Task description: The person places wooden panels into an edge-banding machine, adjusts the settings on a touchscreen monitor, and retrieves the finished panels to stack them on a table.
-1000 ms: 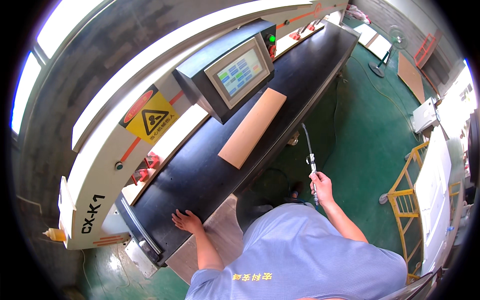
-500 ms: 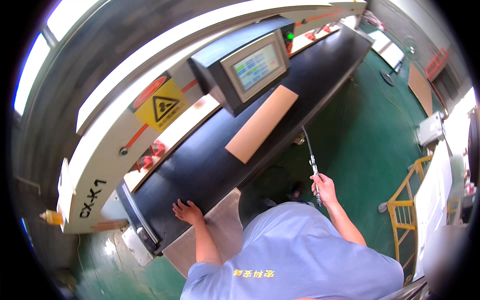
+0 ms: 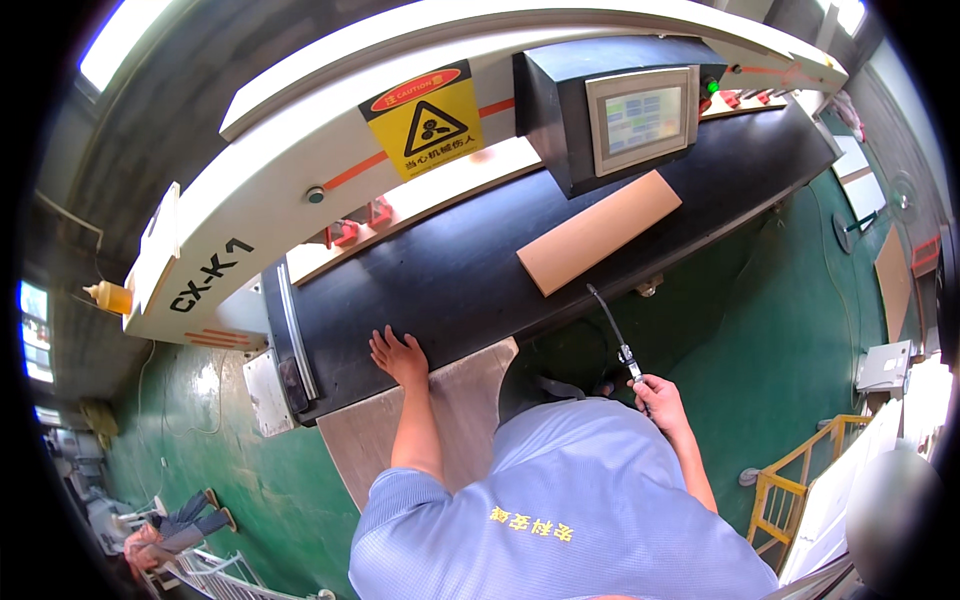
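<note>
My left hand (image 3: 399, 355) rests flat with fingers spread on the near edge of a black conveyor belt (image 3: 470, 270), just above a tan board (image 3: 455, 405) that leans against the belt's edge. My right hand (image 3: 657, 395) is closed around the handle of a thin dark rod-shaped tool (image 3: 610, 325) whose tip points up toward the belt's side. A flat brown cardboard piece (image 3: 598, 231) lies on the belt near the machine's black control box with a screen (image 3: 610, 115).
A white machine housing (image 3: 300, 170) with a yellow warning sign (image 3: 425, 120) arches over the belt. Green floor (image 3: 790, 310) lies to the right, with a yellow railing (image 3: 790, 495) at lower right. Another person (image 3: 165, 530) sits at lower left. A yellow bottle (image 3: 110, 296) stands at left.
The view has shifted as my head turned, so the machine now sits more centred and nearer. Both hands keep their places, left on the belt edge, right on the tool.
</note>
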Demonstrator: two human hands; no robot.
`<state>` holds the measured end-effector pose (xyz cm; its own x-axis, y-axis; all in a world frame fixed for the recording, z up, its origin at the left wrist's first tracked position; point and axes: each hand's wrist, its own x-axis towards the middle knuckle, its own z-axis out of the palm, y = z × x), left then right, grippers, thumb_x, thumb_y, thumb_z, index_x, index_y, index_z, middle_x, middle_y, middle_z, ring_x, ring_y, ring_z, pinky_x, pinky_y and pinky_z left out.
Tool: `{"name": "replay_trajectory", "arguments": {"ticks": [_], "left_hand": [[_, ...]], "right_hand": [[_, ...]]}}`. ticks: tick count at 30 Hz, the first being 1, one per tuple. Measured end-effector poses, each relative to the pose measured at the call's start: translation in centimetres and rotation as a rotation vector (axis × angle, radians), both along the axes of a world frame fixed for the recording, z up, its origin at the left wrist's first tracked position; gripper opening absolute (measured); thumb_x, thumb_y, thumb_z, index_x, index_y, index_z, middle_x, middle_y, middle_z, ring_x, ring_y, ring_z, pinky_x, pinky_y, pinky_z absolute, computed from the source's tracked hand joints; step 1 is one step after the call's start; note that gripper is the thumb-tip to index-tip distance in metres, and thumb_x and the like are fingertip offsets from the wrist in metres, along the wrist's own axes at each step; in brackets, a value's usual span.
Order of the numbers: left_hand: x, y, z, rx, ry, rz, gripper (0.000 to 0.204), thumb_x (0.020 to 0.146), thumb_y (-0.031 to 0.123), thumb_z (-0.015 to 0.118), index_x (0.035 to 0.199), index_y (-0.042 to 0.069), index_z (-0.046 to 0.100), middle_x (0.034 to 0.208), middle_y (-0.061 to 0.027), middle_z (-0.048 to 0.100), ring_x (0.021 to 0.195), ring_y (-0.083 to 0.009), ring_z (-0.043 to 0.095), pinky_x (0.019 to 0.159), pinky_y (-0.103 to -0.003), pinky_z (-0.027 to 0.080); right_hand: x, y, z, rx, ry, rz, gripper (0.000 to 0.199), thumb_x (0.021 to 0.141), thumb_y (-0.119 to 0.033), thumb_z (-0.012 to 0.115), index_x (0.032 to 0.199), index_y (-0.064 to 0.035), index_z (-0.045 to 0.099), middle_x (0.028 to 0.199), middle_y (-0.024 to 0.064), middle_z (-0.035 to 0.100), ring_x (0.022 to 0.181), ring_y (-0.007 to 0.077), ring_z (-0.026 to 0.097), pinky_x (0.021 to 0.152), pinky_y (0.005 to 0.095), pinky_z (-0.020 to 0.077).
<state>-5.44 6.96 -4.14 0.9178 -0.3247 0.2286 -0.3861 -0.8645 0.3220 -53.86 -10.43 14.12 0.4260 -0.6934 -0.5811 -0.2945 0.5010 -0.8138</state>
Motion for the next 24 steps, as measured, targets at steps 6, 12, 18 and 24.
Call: {"name": "replay_trajectory", "arguments": {"ticks": [6, 12, 18, 24], "left_hand": [[0.0, 0.0, 0.1, -0.001, -0.005, -0.005, 0.054, 0.095, 0.028, 0.060, 0.144, 0.008, 0.048, 0.158, -0.0201, 0.037, 0.150, -0.0403, 0.028, 0.123, -0.056, 0.020], [0.0, 0.0, 0.2, 0.001, 0.002, -0.001, 0.054, 0.095, 0.029, 0.060, 0.144, 0.008, 0.048, 0.158, -0.0199, 0.037, 0.150, -0.0401, 0.028, 0.122, -0.056, 0.020], [0.1, 0.1, 0.2, -0.003, -0.005, -0.004, 0.055, 0.095, 0.029, 0.060, 0.144, 0.008, 0.049, 0.157, -0.0206, 0.038, 0.149, -0.0403, 0.029, 0.123, -0.056, 0.020], [0.2, 0.1, 0.2, -0.005, -0.013, -0.001, 0.056, 0.095, 0.030, 0.060, 0.144, 0.008, 0.048, 0.157, -0.0213, 0.037, 0.149, -0.0412, 0.029, 0.123, -0.056, 0.020]], "right_hand": [[0.5, 0.5, -0.8, -0.030, -0.016, 0.044, 0.025, 0.097, -0.022, 0.070, 0.104, 0.0018, 0.071, 0.072, -0.0043, 0.056, 0.062, 0.0039, 0.047, 0.057, 0.0213, 0.0391], [0.7, 0.2, -0.1, -0.057, 0.066, 0.134, 0.020, 0.097, -0.014, 0.067, 0.108, 0.0027, 0.070, 0.074, -0.0024, 0.059, 0.064, 0.0052, 0.048, 0.059, 0.0225, 0.0408], [1.2, 0.1, 0.7, -0.089, 0.139, 0.263, 0.025, 0.092, -0.012, 0.073, 0.113, 0.0020, 0.071, 0.084, -0.0015, 0.067, 0.075, 0.0053, 0.056, 0.069, 0.0234, 0.0479], [1.5, -0.5, 1.0, -0.117, 0.220, 0.380, 0.028, 0.089, -0.007, 0.074, 0.114, 0.0043, 0.070, 0.090, 0.0022, 0.071, 0.080, 0.0083, 0.061, 0.075, 0.0256, 0.0516]]}}
